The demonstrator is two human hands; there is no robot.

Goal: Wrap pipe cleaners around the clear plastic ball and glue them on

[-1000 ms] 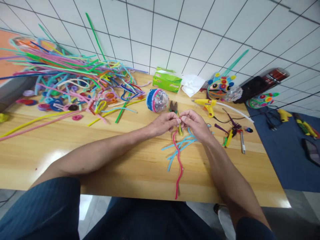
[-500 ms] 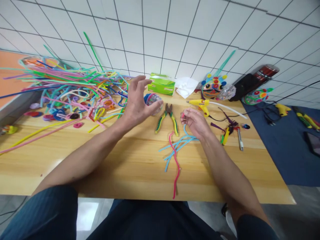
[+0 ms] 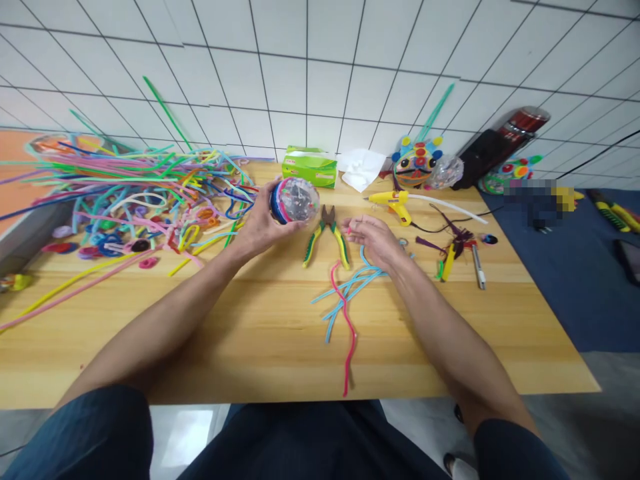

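Observation:
My left hand (image 3: 263, 223) is wrapped round a clear plastic cup-like piece (image 3: 299, 200) with blue and pink bands at one end, tilted on its side. In my right hand (image 3: 373, 239) the fingertips pinch a small pink-red bit of pipe cleaner (image 3: 349, 230). Between the hands lie pliers (image 3: 327, 233) with green and yellow handles, jaws pointing away from me. Light blue pipe cleaners (image 3: 345, 293) lie crossed below my right hand, partly under it. Over them runs a wavy red pipe cleaner (image 3: 350, 327) reaching toward the table's front edge.
A big heap of coloured pipe cleaners (image 3: 150, 177) fills the left side. Along the back stand a green tissue pack (image 3: 310, 168), white tissue (image 3: 361, 170) and a decorated animal figure (image 3: 419, 163). A yellow glue gun (image 3: 393, 200), its cord and a utility knife (image 3: 479, 267) lie right.
My left hand has closed round the clear plastic piece and lifted and turned it. My right hand has shifted slightly left, still pinching the pink-red bit. The camera view has tilted a little.

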